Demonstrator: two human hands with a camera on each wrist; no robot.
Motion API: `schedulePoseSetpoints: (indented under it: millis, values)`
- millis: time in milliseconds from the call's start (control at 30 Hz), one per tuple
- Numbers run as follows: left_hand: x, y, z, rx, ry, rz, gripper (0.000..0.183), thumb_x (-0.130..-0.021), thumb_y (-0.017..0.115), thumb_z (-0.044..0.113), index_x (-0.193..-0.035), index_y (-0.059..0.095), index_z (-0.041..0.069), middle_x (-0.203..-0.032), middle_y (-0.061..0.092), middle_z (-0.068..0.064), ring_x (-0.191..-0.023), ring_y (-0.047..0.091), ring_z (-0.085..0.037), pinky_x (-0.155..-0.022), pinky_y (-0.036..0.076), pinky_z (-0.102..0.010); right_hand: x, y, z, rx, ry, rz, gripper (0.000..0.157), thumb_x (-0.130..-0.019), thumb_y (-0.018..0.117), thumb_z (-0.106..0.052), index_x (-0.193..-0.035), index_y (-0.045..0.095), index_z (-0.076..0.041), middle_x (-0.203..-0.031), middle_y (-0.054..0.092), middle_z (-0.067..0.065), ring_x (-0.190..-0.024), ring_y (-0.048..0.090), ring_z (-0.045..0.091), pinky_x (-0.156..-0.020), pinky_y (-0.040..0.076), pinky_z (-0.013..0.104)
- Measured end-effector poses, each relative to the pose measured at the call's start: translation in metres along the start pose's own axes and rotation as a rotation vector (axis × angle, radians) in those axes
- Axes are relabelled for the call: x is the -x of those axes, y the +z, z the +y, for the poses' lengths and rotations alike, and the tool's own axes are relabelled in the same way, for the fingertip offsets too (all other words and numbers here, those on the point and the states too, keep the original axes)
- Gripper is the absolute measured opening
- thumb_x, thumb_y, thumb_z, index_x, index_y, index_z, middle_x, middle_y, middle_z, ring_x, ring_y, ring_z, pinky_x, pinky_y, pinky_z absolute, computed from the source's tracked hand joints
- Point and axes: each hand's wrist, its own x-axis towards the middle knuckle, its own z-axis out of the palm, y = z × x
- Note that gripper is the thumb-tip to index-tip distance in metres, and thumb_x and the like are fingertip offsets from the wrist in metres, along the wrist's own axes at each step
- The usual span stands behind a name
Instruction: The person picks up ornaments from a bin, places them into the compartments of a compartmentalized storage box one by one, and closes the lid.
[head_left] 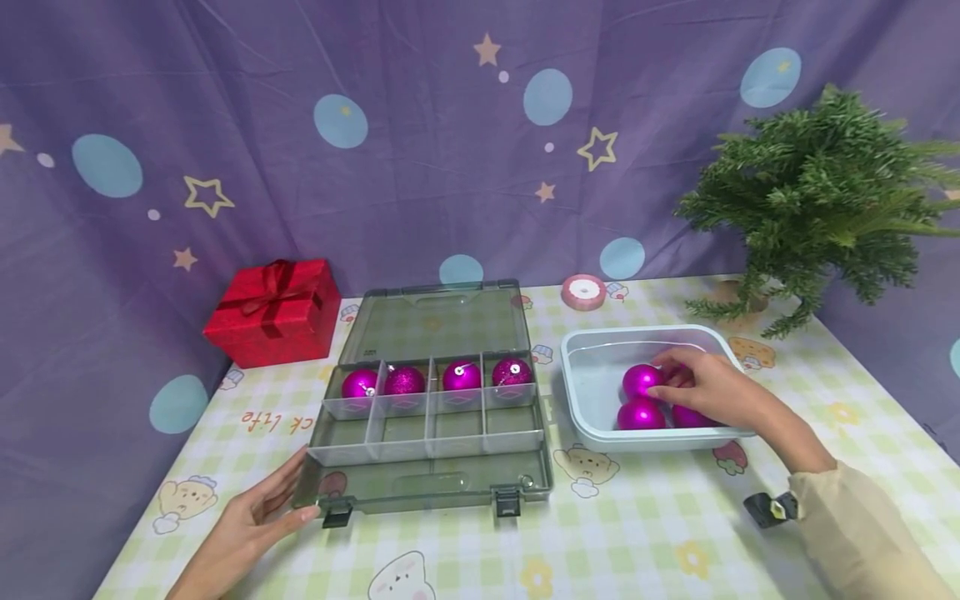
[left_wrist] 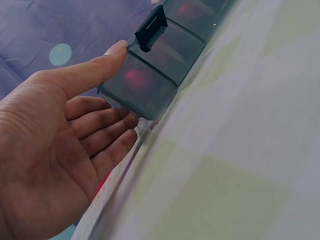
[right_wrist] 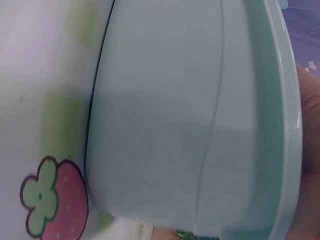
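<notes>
A clear grey divided storage box (head_left: 427, 454) lies with its lid (head_left: 442, 321) folded back. Its back row holds several magenta Christmas baubles, plain (head_left: 461, 377) and glittery (head_left: 403, 381). At the box's front left corner my left hand (head_left: 251, 517) grips it, thumb on the front edge and fingers along the side; the left wrist view shows this hand (left_wrist: 65, 130) too. Inside a pale blue tub (head_left: 592, 435), my right hand (head_left: 708, 387) has its fingers about a magenta bauble, mostly hidden. Other plain baubles (head_left: 641, 413) lie beside it. The tub wall (right_wrist: 165, 110) blocks the right wrist view.
A red gift box (head_left: 277, 312) with a bow stands at the back left. A ribbon roll (head_left: 583, 292) lies behind the tub, and a small artificial tree (head_left: 817, 192) rises at the back right. Two black latches (head_left: 507, 502) stick out from the storage box's front.
</notes>
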Motion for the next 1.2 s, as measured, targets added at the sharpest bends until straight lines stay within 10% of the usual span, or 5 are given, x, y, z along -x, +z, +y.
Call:
schedulePoseSetpoints:
  millis: [433,1200]
  values:
    - [0.000,0.000,-0.001,0.002,-0.013,0.004,0.081,-0.098,0.075,0.024,-0.162,0.031,0.001,-0.161,0.034,-0.023,-0.142,0.034,-0.026,-0.098,0.037,-0.003,-0.015,0.014,-0.002,0.031,-0.024,-0.012,0.035,-0.089,0.084,-0.024,-0.114,0.072,-0.002,-0.100,0.073,0.003,-0.086,0.068,0.016,-0.076,0.060,0.038]
    - [0.000,0.000,0.002,-0.005,0.030,0.004,0.080,-0.099,0.074,0.023,-0.161,0.030,-0.001,-0.162,0.032,-0.023,-0.143,0.030,-0.040,-0.098,0.037,-0.003,-0.021,0.007,-0.012,-0.015,-0.009,-0.002,0.040,-0.093,0.081,-0.021,-0.125,0.069,-0.001,-0.108,0.074,0.008,-0.095,0.071,0.025,-0.083,0.061,0.041]
